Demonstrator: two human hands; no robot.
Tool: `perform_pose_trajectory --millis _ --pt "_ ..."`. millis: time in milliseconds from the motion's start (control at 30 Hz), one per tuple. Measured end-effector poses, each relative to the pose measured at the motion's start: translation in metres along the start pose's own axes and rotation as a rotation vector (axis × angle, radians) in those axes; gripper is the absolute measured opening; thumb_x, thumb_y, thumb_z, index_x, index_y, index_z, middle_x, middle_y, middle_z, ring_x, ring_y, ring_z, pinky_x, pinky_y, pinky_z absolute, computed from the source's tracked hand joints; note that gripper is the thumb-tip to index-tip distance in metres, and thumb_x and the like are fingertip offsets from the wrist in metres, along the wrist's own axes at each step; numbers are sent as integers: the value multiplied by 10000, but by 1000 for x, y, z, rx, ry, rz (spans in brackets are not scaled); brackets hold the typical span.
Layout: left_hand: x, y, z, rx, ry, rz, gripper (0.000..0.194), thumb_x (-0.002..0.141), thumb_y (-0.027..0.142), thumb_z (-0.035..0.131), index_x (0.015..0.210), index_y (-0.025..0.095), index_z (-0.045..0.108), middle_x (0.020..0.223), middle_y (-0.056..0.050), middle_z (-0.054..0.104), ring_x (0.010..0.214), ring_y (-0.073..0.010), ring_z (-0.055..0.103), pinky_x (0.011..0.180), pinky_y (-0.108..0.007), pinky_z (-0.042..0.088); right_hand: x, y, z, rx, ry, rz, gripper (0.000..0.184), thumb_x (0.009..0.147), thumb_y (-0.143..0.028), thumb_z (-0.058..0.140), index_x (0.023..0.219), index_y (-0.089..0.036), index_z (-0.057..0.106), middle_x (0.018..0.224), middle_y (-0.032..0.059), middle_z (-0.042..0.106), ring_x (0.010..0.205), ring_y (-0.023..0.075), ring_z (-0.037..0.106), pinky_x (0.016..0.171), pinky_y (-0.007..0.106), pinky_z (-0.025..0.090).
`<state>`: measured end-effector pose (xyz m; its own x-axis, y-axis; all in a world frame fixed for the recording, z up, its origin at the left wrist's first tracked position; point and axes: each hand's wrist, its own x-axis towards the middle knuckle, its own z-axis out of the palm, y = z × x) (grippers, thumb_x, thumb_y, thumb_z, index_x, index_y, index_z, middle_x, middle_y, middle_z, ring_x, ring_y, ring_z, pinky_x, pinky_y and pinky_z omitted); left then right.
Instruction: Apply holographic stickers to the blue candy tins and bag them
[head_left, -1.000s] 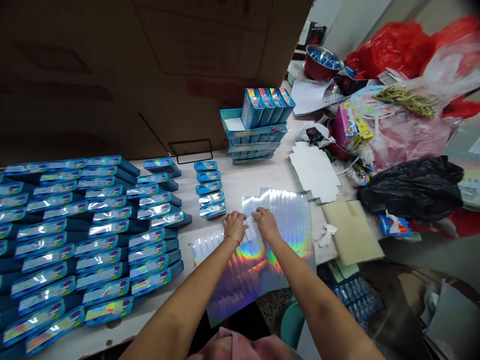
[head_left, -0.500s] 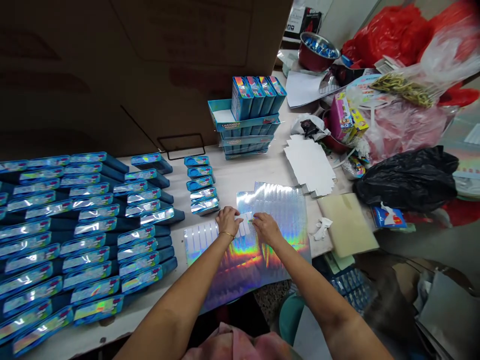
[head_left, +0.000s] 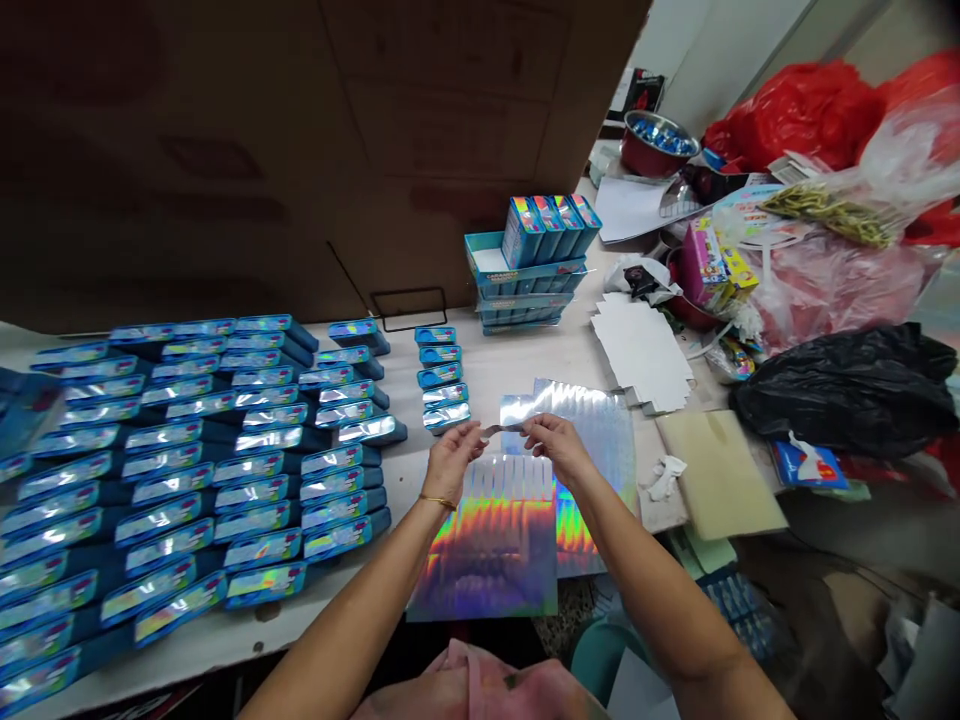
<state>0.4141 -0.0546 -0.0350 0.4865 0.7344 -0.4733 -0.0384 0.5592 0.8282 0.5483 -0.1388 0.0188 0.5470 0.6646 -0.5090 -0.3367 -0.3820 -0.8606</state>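
Observation:
A narrow holographic sticker strip [head_left: 501, 428] is stretched between my two hands, above the sticker sheets. My left hand [head_left: 452, 460] pinches its left end and my right hand [head_left: 553, 445] pinches the other. Below them lies a shiny holographic sticker sheet [head_left: 491, 560] with white bare slots along its top. A second holographic sheet [head_left: 600, 430] lies partly under it at the right. Just beyond my left hand stands a short column of small blue boxes [head_left: 441, 376]; the nearest ones have shiny strips on top.
Many blue boxes [head_left: 255, 470] stand in rows at the left. Behind are stacked blue display trays [head_left: 525, 285] holding boxes, against a big brown carton [head_left: 300, 150]. White card cutouts [head_left: 641, 350], a yellowish pad [head_left: 720, 475] and a black plastic bag [head_left: 840, 390] lie at the right.
Both hands have lifted off the sheet, now holding a strip taut between them. The top sheet lies straighter, and the whole view has shifted left.

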Motion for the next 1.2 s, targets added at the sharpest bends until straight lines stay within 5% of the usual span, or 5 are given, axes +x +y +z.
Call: perform_pose_trajectory --millis 267,433,633,933,1200 --pt "44 59 -61 193 146 251 438 520 268 679 918 124 568 658 20 566 635 -99 545 682 -265 436 51 6 88 -3 131 -198 211 570 -350 632 640 -155 590 560 -34 538 533 86 471 510 200 357" --pt "87 77 -82 417 274 260 398 529 180 643 916 126 566 641 25 548 610 -107 543 664 -268 438 90 4 124 -325 269 -369 133 657 -299 558 647 -173 598 659 2 583 639 128 516 623 239 402" --pt "111 71 -81 630 394 222 353 553 146 618 903 138 573 624 34 526 610 -111 534 672 -269 428 109 5 129 -723 329 -436 124 712 -242 521 646 -186 610 739 28 596 715 155 520 680 267 389" --pt "118 66 -71 888 391 152 363 607 148 586 970 135 563 704 -25 604 682 -151 574 673 -271 424 108 4 128 -1083 348 -431 192 806 -233 448 870 -192 624 856 69 576 807 192 489 715 305 332" --pt "78 82 -65 1018 289 465 246 715 147 442 904 158 599 913 -80 613 823 -181 575 783 -295 420 95 -6 113 -1439 -1 -708 324 772 -145 454 1047 -255 585 959 81 545 876 219 459 761 351 298"
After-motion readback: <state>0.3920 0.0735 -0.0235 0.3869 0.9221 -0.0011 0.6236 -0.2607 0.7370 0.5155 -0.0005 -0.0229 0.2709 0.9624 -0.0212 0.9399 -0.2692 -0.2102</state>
